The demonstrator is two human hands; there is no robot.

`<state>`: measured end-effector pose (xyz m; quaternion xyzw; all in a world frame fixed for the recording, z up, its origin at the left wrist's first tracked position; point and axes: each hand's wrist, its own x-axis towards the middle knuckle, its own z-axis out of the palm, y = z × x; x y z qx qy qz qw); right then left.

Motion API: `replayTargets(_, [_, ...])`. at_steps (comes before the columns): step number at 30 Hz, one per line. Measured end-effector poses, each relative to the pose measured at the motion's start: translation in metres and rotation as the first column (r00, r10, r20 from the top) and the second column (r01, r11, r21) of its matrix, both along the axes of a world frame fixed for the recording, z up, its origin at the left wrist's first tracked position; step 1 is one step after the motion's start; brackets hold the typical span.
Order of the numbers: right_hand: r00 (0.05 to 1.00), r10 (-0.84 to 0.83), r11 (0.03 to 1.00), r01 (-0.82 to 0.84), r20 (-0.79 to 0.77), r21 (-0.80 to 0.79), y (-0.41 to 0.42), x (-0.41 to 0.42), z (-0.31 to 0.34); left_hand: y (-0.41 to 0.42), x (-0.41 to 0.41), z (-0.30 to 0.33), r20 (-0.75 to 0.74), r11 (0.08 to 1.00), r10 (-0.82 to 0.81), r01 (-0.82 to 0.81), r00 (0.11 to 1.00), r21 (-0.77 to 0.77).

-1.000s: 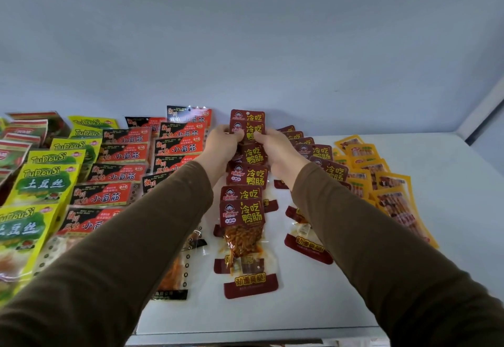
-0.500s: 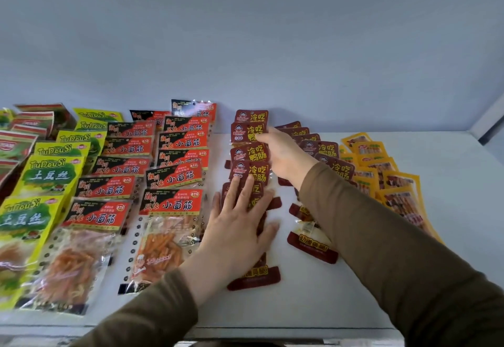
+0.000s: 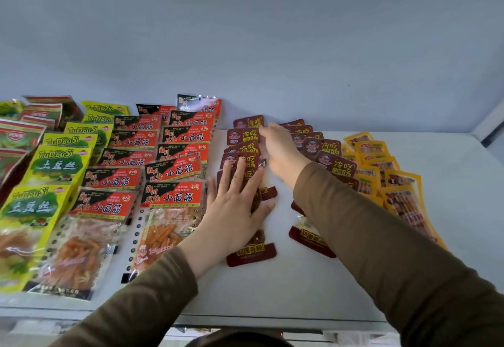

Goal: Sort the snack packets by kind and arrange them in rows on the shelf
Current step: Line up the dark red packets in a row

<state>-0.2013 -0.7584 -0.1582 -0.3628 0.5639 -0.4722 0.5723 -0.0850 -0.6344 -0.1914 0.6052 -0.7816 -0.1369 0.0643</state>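
While the left hand (image 3: 234, 210) lies flat with straight fingers on the dark red packets (image 3: 242, 153) in the row at mid-frame on the white shelf (image 3: 300, 292), the right hand (image 3: 281, 150) reaches just above it, fingers pinching the edge of a packet near the row's top.

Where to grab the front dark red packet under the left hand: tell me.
Grip the front dark red packet by its bottom flap, coming from the near shelf edge. That end lies bare; the left hand presses flat on the upper part, which is overlapped by the row behind.
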Motion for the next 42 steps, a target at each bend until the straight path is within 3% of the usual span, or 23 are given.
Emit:
replayTargets(2, [0.999, 0.041, 0.999, -0.041, 0.012, -0.022, 0.012, -0.007, 0.001, 0.004, 0.003, 0.006, -0.093, 0.999, 0.041, -0.041, 0.995, 0.005])
replayTargets(6, [0.986, 0.164, 0.986, -0.164, 0.01, 0.018, 0.033, -0.011, -0.006, 0.003, 0.007, 0.011, -0.335, 0.974, 0.19, -0.133, 0.923, 0.186])
replayTargets(9, [0.986, 0.164, 0.986, -0.164, -0.017, 0.028, 0.043, -0.008, -0.01, -0.006, 0.007, 0.007, -0.474, 0.943, 0.29, -0.166, 0.831, 0.287])
replayTargets(13, [0.991, 0.124, 0.991, -0.126, 0.04, 0.053, 0.05, -0.005, -0.016, -0.008, 0.004, 0.007, -0.678, 0.909, 0.353, -0.063, 0.645, 0.413])
replayTargets(16, [0.991, 0.119, 0.991, -0.123, 0.06, 0.057, 0.055, -0.006, -0.011, -0.014, 0.007, 0.013, -0.679, 0.914, 0.346, -0.07, 0.648, 0.4])
replayTargets(21, [0.998, 0.06, 0.998, -0.059, -0.032, 0.033, 0.047, -0.019, -0.005, -0.048, 0.007, 0.037, -0.706, 0.851, 0.511, -0.175, 0.491, 0.494])
replayTargets(25, [0.998, 0.014, 1.0, -0.013, -0.063, 0.023, 0.037, -0.013, -0.008, -0.066, -0.001, 0.041, -0.622, 0.805, 0.583, -0.262, 0.523, 0.533])
replayTargets(28, [0.996, 0.038, 0.999, -0.039, -0.082, -0.011, 0.039, 0.001, -0.005, -0.077, -0.004, 0.038, -0.626, 0.79, 0.606, -0.284, 0.491, 0.543])
replayTargets(35, [1.0, -0.003, 0.999, 0.004, -0.02, 0.054, 0.034, 0.0, 0.004, -0.081, -0.004, 0.044, -0.673, 0.785, 0.618, -0.268, 0.408, 0.558])
replayTargets(42, [0.992, -0.028, 0.997, 0.018, 0.124, 0.079, 0.032, 0.014, -0.002, -0.082, -0.006, 0.049, -0.67, 0.773, 0.634, -0.279, 0.385, 0.57])
